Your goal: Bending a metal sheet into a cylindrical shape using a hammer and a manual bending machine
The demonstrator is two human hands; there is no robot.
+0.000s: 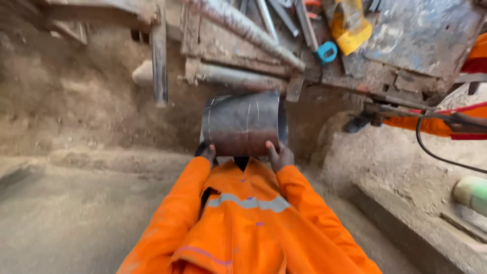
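A short, wide section of dark steel pipe (243,124) with thin chalk lines on it is held out in front of my chest. My left hand (207,151) grips its near edge on the left, and my right hand (280,155) grips the near edge on the right. Both arms are in orange sleeves, and my orange coverall with a grey reflective band fills the lower middle of the view. The pipe section hangs just in front of a worn workbench (406,76).
The workbench carries long metal pipes (248,28), a yellow object (350,25) and a blue tape measure (327,52). At the right are another person's orange sleeve (431,126), a black cable (431,152) and a green cylinder (472,193). Dusty concrete floor (76,213) lies to the left.
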